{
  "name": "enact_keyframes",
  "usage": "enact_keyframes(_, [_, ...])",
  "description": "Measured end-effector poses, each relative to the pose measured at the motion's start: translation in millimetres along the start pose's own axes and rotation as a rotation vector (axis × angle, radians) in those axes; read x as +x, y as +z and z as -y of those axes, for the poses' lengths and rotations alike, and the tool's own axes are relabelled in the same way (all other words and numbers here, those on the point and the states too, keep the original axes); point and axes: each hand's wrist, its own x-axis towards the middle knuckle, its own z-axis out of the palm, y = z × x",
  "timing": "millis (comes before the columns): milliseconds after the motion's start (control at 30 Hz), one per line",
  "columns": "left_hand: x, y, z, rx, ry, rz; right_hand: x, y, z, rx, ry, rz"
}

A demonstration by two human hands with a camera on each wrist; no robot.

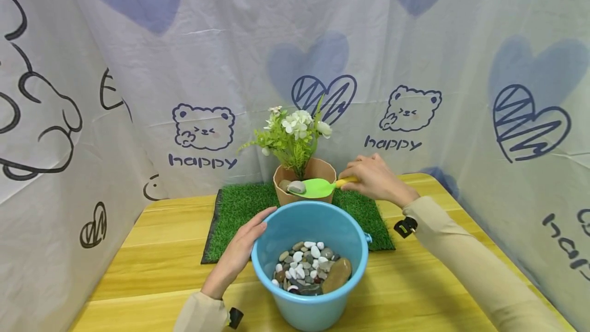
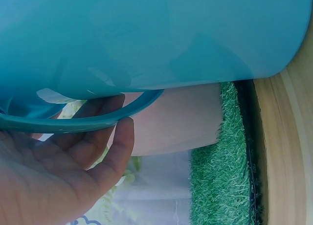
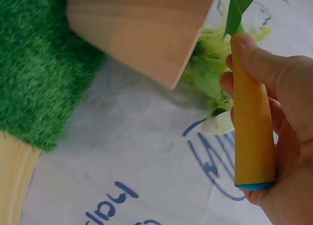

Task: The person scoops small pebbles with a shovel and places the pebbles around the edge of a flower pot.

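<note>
My right hand (image 1: 375, 181) grips the yellow handle (image 3: 253, 122) of a small garden trowel with a light green blade (image 1: 315, 188). A grey stone (image 1: 296, 187) lies at the blade's tip, over the opening of a tan flower pot (image 1: 324, 169). White flowers (image 1: 297, 123) with green leaves stand in this pot, and another brownish stone (image 1: 284, 185) shows beside the grey one. My left hand (image 1: 241, 247) holds the rim of a light blue bucket (image 1: 311, 309), fingers against its outer side in the left wrist view. White, grey and brown pebbles (image 1: 299, 268) cover the bucket's bottom.
Under the pot lies a green artificial grass mat (image 1: 244, 201) on a yellow wood-grain table (image 1: 166, 250). The bucket stands in front of the pot, close to me. A printed white cloth (image 1: 207, 55) hangs behind and along both sides.
</note>
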Motion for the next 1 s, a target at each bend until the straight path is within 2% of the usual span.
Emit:
enact_keyframes(333, [0.0,-0.2,0.2,-0.001,0.001,-0.002,18,17,-19,-0.045,0.084,0.013])
enact_keyframes(567, [-0.3,0.0,0.6,-0.021,-0.002,0.012,33,30,-26,-0.013,0.161,0.022])
enact_keyframes(800, [-0.4,-0.1,1.0,-0.042,-0.002,0.018,38,40,-33,0.013,0.193,0.046])
enact_keyframes(1000, [-0.3,-0.9,0.4,-0.020,0.000,0.015,43,39,-34,0.012,0.192,0.095])
